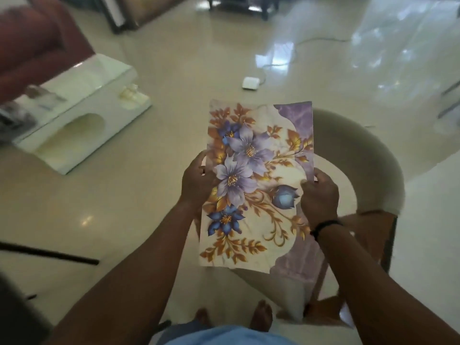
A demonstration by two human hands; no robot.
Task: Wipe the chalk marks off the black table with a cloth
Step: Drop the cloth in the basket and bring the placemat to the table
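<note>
Step in hand: not wiping yet. My left hand and right hand each grip a side edge of a stiff floral panel, held flat above a round glass-topped table. No black table, chalk marks or cloth in view. Next move, as I judge it: set the panel down, fetch a cloth. No containers visible.

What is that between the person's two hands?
A flat panel printed with purple and blue flowers spans the gap; the left hand and right hand each grip a side edge, as the head view shows.
</note>
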